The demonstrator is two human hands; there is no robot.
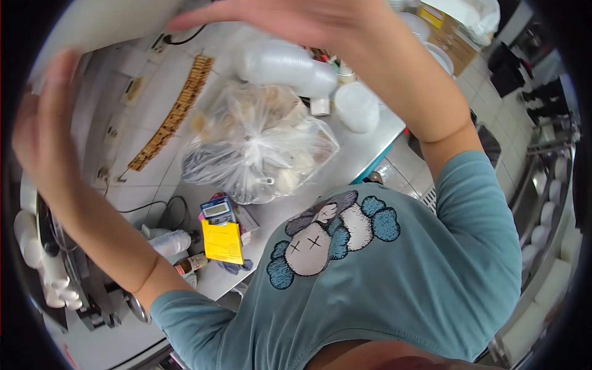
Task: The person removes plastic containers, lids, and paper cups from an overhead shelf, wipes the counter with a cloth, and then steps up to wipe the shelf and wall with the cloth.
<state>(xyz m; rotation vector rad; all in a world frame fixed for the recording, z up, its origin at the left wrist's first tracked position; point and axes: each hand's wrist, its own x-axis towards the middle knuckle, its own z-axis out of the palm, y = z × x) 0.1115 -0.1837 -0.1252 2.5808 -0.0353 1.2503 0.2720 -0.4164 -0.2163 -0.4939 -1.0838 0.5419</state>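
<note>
My left hand [46, 129] is raised at the far left, close to the camera. One finger points up, its tip near the lower edge of a smooth pale surface [111, 24]. My right hand [302, 15] reaches across the top with a digit stretched left over that surface; the frame cuts off its upper part. Both hands look open, and I see nothing held in them. Whether either touches the pale surface, I cannot tell. Below them, a clear plastic bag [262, 145] with contents lies on the metal counter [364, 151].
Stacked clear plastic containers [277, 61] lie behind the bag. Nearer me are a calculator [217, 210] and a yellow booklet [223, 242]. A brown beaded strip [172, 114] runs along the tiled wall. Cardboard boxes [456, 46] stand at upper right; a person's dark-clothed legs [546, 102] show beyond.
</note>
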